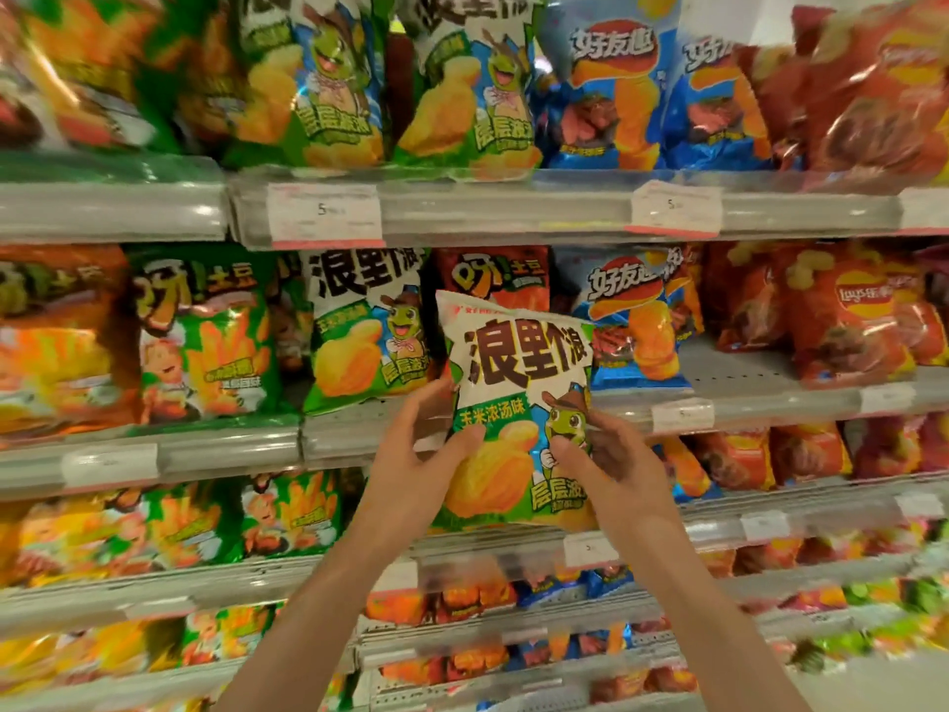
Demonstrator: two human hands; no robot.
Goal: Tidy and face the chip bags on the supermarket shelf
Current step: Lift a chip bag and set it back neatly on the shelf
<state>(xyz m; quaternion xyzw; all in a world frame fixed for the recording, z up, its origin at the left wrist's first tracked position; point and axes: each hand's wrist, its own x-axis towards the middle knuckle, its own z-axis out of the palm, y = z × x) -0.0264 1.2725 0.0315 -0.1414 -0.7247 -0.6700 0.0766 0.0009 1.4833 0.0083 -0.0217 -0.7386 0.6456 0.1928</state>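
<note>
Head view shows both hands holding one green-and-white chip bag [516,403] upright, front face toward the camera, just in front of the middle shelf [760,375]. The left hand [416,465] grips the bag's lower left edge, thumb across the front and fingers behind. The right hand [611,467] pinches its lower right edge the same way. So both grips are closed on the bag, neither wide.

Judging by its puffed shape, the bag is light, air-filled and soft, with a glossy film that may slip under loose fingers. The chips inside would crush easily, so squeezing the belly is unwise. Holding it by the side edges or the flat top seal looks safest, and the present hold low on both sides seems sound.

On the middle shelf, directly left of the held bag, stands a matching green bag [367,326]. Behind the held bag's top a red bag [493,272] shows, and just right of it stands a blue bag [637,321]. Farther right on that shelf sit red bags [842,316], with a bare patch of shelf between them and the blue one. The shelf above the middle shelf carries two more matching green bags [464,79], then blue ones. Shelves below hold more bags, too blurred to name.
</note>
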